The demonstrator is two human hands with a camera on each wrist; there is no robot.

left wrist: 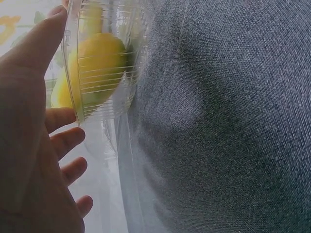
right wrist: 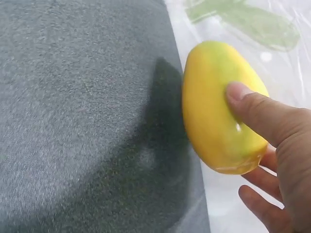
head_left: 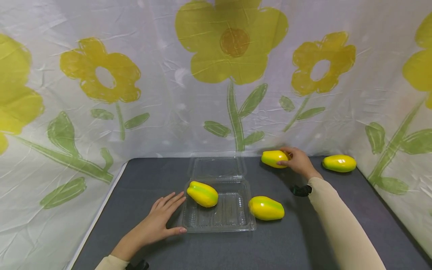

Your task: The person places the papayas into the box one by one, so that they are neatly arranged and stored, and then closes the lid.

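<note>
Our right hand [head_left: 298, 161] curls around the far mango [head_left: 275, 158], its long axis left-right; our left hand [head_left: 158, 221] lies flat and spread, touching the clear container [head_left: 219, 221].

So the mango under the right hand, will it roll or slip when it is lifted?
The mango is smooth and glossy, so it may slip under the right hand unless the fingers wrap well. Its egg shape lies on its side on the cloth, so a push would probably roll it. It looks rigid, not soft.
</note>
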